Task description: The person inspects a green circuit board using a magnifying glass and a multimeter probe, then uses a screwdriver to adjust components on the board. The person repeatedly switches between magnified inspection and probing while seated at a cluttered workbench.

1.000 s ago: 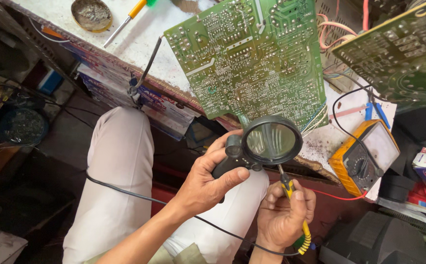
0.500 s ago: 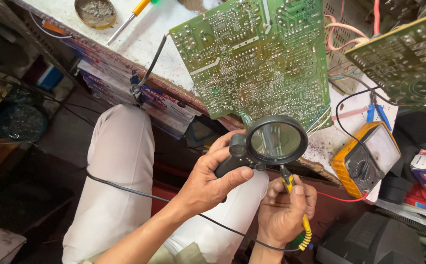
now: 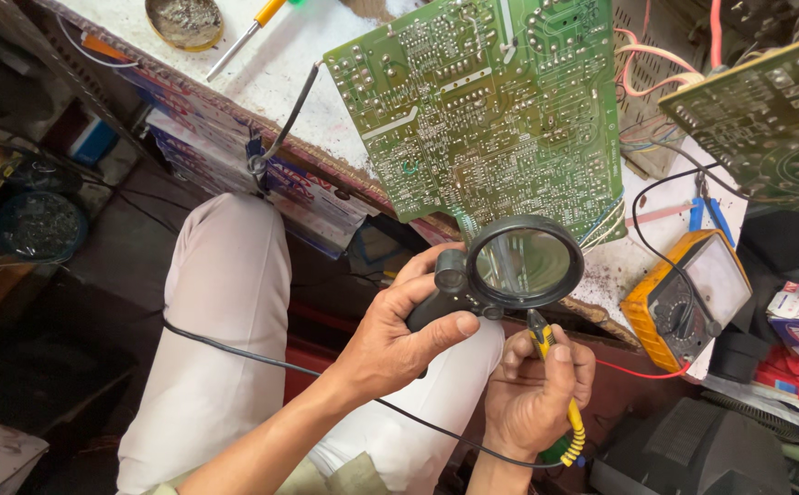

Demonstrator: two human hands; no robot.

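Head view: a workbench repair in progress.
Left hand (image 3: 398,341): fingers clasped around the magnifying glass (image 3: 520,264), lens at the circuit board's (image 3: 491,110) lower edge.
Right hand (image 3: 532,396): clenched on a yellow-handled tool (image 3: 553,385), below the lens.
Progress: board under inspection; tool tip not yet touching it.
Multimeter (image 3: 688,298): right of the board.

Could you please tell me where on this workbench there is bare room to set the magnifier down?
One free patch: the white benchtop between the round tin, the screwdriver and the large green circuit board. To the right it is crowded: the yellow multimeter, wires and a second board.
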